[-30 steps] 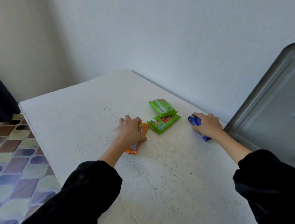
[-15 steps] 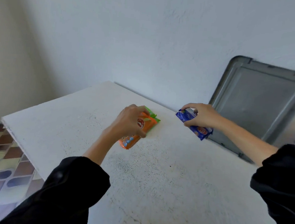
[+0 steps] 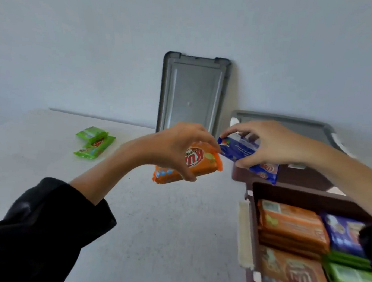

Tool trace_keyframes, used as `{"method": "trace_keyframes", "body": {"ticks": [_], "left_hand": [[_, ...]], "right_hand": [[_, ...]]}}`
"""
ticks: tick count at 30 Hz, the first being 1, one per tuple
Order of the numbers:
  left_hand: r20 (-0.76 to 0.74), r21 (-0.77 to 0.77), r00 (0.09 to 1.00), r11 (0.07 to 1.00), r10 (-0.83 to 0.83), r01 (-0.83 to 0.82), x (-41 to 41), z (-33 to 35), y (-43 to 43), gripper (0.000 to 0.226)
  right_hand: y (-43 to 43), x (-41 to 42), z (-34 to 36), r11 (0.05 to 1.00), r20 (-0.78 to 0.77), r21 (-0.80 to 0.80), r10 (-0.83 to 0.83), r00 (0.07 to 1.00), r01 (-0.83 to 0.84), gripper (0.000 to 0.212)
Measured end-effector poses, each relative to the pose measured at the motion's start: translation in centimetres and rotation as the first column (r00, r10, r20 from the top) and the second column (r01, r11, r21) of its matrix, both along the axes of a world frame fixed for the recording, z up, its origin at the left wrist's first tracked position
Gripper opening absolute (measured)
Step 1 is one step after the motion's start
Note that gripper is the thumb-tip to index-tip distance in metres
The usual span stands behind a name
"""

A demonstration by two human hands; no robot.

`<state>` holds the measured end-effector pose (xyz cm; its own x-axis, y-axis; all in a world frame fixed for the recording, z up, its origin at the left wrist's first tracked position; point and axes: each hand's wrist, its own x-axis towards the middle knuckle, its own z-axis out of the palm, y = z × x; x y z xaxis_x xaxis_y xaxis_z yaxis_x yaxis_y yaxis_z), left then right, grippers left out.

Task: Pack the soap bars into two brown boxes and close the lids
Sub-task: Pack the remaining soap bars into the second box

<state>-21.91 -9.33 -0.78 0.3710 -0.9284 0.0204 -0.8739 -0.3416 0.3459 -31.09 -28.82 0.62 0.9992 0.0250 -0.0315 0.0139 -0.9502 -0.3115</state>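
My left hand (image 3: 175,146) grips an orange soap bar (image 3: 198,164) in the air above the white table. Just to its right, my right hand (image 3: 269,145) holds a blue soap bar (image 3: 242,154) over the far brown box (image 3: 240,178). The near brown box (image 3: 252,213) at lower right holds orange, blue and green soap bars packed side by side. Two green soap bars (image 3: 94,142) lie on the table at the left, one overlapping the other.
A grey lid (image 3: 192,94) leans upright against the wall behind my hands. A second grey lid (image 3: 293,124) lies tilted behind the far box. The white table (image 3: 162,228) spreads between me and the boxes; its left edge is out of frame.
Both hands lifted their soap bars off the table and carried them to the right, toward the brown boxes. The view swung right, bringing the boxes into sight; the green bars stayed put.
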Motion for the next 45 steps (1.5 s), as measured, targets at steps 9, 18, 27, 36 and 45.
{"method": "trace_keyframes", "body": {"ticks": [9,18,27,36,45], "left_hand": [[-0.054,0.058,0.951,0.950,-0.304,0.307,-9.5,-1.0,-8.2,0.067],[-0.017,0.186,0.937,0.919,-0.350,0.347,-15.1,-3.5,-11.6,0.068],[0.006,0.297,0.929,0.887,-0.371,0.352,-17.1,-7.2,-13.6,0.068],[0.063,0.273,0.921,0.894,-0.384,0.355,-16.8,-8.2,-13.6,0.067],[0.050,-0.132,0.984,0.976,-0.169,0.175,-11.8,-2.5,-9.7,0.031]], "right_hand": [[-6.4,-13.8,-1.9,0.997,-0.144,-0.006,-0.071,0.987,0.071,0.058],[-9.2,-19.9,-5.6,1.000,-0.265,0.015,-0.005,0.964,0.009,0.058],[-9.1,-21.4,-8.5,0.986,-0.314,-0.159,-0.010,0.950,-0.042,0.063],[-9.4,-20.9,-8.1,0.992,-0.296,-0.107,0.032,0.955,-0.067,0.055],[-7.5,-15.0,-3.4,0.998,-0.011,0.051,0.023,1.000,-0.023,0.042]]}}
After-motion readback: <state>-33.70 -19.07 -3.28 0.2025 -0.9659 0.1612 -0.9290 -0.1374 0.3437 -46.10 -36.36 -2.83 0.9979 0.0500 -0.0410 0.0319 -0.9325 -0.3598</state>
